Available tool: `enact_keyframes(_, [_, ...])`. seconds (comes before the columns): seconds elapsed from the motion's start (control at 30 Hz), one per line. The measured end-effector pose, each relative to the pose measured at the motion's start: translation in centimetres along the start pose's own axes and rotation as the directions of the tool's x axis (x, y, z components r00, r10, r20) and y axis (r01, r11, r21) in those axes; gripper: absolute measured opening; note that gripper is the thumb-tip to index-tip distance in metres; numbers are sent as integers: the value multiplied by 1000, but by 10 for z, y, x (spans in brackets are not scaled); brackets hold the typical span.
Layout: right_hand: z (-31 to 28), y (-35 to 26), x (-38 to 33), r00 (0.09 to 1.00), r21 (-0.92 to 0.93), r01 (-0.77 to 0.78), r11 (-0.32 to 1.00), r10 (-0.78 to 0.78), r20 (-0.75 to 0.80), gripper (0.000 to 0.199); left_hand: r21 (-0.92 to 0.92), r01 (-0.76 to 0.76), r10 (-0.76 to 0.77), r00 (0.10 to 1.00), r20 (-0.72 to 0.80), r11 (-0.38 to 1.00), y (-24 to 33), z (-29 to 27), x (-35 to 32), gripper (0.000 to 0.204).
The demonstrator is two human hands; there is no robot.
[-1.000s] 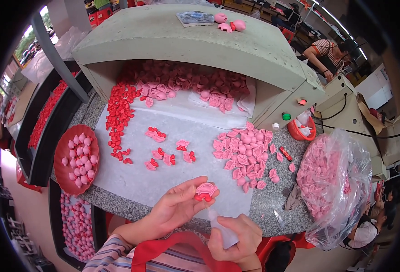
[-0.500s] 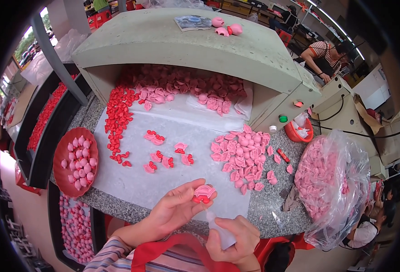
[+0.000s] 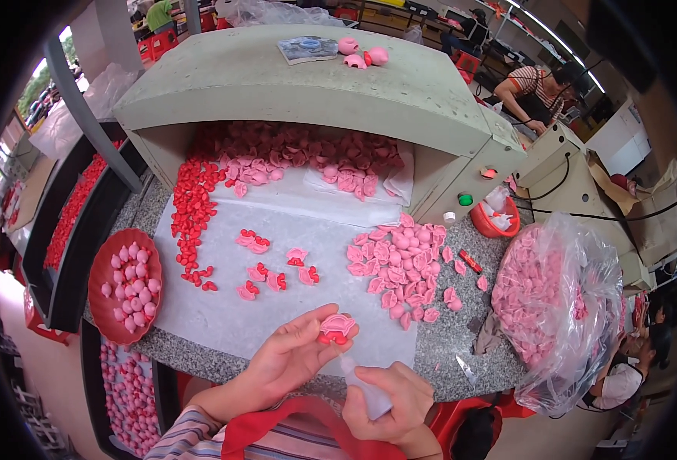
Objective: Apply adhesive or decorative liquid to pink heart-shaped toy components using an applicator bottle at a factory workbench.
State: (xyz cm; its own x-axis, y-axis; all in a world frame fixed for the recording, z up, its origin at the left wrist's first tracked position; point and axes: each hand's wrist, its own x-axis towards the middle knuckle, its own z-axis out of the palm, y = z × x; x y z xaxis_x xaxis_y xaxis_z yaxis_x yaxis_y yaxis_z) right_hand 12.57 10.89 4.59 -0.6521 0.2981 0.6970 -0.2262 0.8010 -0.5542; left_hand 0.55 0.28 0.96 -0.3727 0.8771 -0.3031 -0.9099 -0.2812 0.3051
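Left hand point(image 3: 292, 360) pinching a pink piece with a red part point(image 3: 337, 328) at the table's near edge, right hand point(image 3: 388, 399) wrapped around a clear squeeze bottle point(image 3: 363, 383), nozzle just under the piece, pink pile point(image 3: 400, 264) beyond

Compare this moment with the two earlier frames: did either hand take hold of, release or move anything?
Almost nothing changed. The left hand holds the same pink and red piece at its fingertips, in about the same place. The right hand keeps its grip on the small clear bottle, tip up by the piece. Nothing was picked up or let go. The loose pink pieces and red plate lie as before.
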Motion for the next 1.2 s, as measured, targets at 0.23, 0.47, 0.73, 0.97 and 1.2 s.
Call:
enact_keyframes(0.23, [-1,0,-1,1000,-8,9,1000,-9,-6,30,-3,-2,2,1000,31,1000,-1,-3,0,39])
enact_keyframes(0.47, [-2,-3,-3,1000,-11,13,1000,-13,-4,29,8,-3,3,999,47,1000,-3,0,-4,40])
enact_keyframes(0.73, [1,-8,-4,1000,-13,25,1000,-25,-15,27,5,-7,7,999,32,1000,-3,-4,-8,36])
enact_keyframes(0.97, [-3,-6,-1,999,-45,4,999,-6,-38,27,1,18,-18,998,58,1000,-2,2,-2,37])
enact_keyframes(1.2, [-10,6,-3,973,44,-194,980,198,-120,29,-53,-46,47,999,8,998,-7,-8,4,34])
